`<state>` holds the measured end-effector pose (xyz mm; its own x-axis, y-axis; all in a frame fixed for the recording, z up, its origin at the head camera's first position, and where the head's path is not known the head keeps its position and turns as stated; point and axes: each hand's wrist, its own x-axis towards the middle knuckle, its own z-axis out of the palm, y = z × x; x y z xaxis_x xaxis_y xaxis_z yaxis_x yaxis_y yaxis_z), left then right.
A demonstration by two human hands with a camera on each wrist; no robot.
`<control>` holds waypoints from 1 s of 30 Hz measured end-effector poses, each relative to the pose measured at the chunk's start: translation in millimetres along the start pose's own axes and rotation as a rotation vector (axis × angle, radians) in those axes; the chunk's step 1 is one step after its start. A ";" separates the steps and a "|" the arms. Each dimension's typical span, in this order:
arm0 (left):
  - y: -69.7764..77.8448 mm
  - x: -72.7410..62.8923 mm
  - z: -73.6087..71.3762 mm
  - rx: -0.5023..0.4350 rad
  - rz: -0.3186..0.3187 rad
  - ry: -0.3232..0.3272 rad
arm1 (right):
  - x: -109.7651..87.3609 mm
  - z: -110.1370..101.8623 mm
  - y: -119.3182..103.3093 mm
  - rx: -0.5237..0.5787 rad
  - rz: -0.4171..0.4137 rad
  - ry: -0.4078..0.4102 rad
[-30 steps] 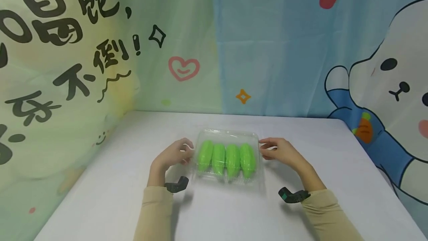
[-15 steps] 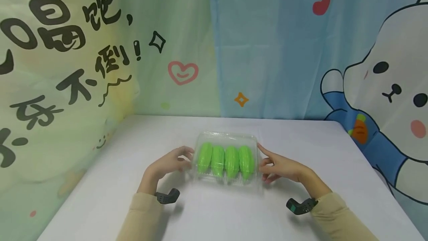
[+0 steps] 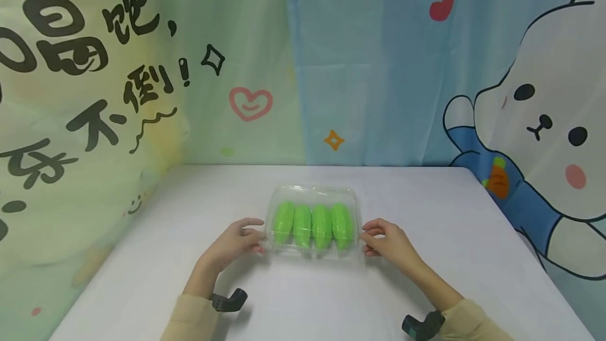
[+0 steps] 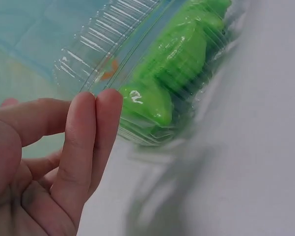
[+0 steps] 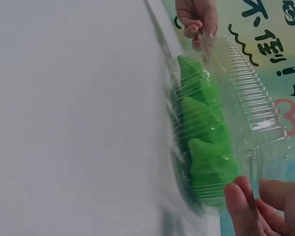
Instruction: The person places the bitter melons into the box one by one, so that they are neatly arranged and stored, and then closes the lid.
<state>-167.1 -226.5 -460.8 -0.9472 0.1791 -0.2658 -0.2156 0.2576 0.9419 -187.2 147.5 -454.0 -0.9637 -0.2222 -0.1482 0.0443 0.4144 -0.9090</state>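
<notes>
A clear plastic clamshell box (image 3: 326, 193) sits on the white table, its lid down. Through the plastic show several elongated, bumpy bright green pieces (image 3: 303, 225) lying side by side. My left hand (image 3: 232, 246) pinches the box's rim at its left side; in the left wrist view two fingertips (image 4: 108, 103) lie together at the rim, the thumb behind them. On the opposite side my right hand (image 3: 390, 246) pinches the rim between thumb and fingers. Ridged clear walls (image 5: 257, 113) fill the upper part of the right wrist view, with green pieces inside.
The white table (image 3: 303, 304) stretches around the box, its far edge meeting a printed cloth backdrop (image 3: 350, 67). Another cloth with large lettering (image 3: 90, 125) hangs at the left. Dark wrist cameras (image 3: 229, 300) are worn on both wrists, below beige sleeves.
Both hands have slid nearer the front along the box's sides. My right index finger, stretched toward the far corner half a second ago, is now bent at the rim. The head view has shifted slightly.
</notes>
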 end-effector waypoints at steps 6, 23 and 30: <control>2.2 -1.7 3.0 0.014 -0.005 0.004 | -6.2 -5.7 -10.0 0.010 0.003 -0.088; 1.7 -2.3 8.5 -0.067 -0.068 -0.037 | -13.2 1.9 -6.3 0.213 0.090 -0.119; 7.3 -2.0 8.8 -0.050 -0.065 -0.053 | -13.8 5.1 -1.7 0.351 0.148 -0.109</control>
<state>-164.7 -216.5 -455.2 -0.9174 0.2134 -0.3360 -0.2890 0.2233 0.9309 -172.6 145.4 -452.3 -0.9072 -0.2829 -0.3114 0.2865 0.1266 -0.9497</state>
